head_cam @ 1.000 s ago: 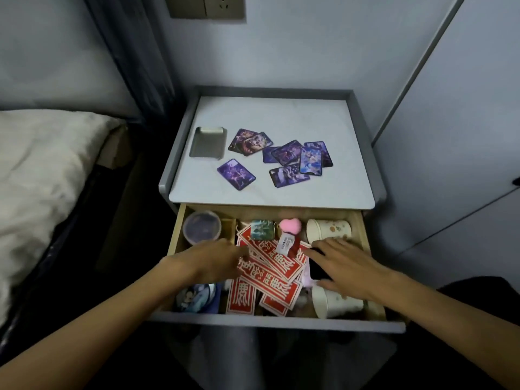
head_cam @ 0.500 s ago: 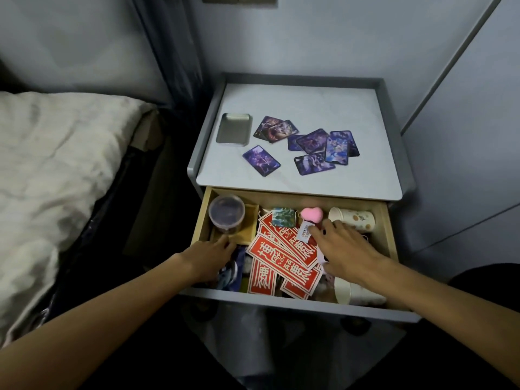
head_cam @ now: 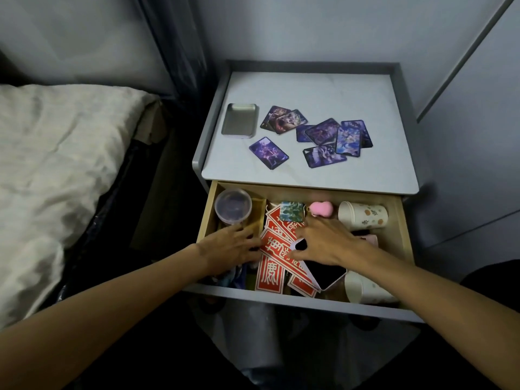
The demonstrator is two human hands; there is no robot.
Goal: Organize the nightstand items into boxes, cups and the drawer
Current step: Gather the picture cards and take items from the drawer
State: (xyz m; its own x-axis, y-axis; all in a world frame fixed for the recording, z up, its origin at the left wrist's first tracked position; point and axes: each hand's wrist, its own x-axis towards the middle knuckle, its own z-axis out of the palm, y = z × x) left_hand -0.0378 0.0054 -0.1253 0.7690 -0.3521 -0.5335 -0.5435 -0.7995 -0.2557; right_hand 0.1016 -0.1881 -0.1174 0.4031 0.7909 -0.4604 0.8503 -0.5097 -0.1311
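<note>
The nightstand drawer (head_cam: 406, 243) stands pulled open. Inside lie several red envelopes (head_cam: 270, 277), a dark phone (head_cam: 323, 273), a pink heart sponge (head_cam: 320, 208), a small green square (head_cam: 292, 211), a clear round tub (head_cam: 233, 205) and two paper cups (head_cam: 363, 215) (head_cam: 365, 288) on their sides. My left hand (head_cam: 230, 246) rests flat at the left edge of the envelopes, just in front of the tub. My right hand (head_cam: 323, 240) lies with spread fingers on the envelopes, its fingertips near the sponge and its thumb by the phone's corner.
On the nightstand top (head_cam: 309, 88) sit an open metal tin (head_cam: 239, 120) and several purple picture cards (head_cam: 326, 136), scattered. A bed with a pale cover (head_cam: 56, 164) lies to the left. Grey wall panels close off the right.
My right hand has slid back off the phone toward the pink sponge, uncovering the phone. My left hand stays at the envelopes' left edge. The view has shifted left.
</note>
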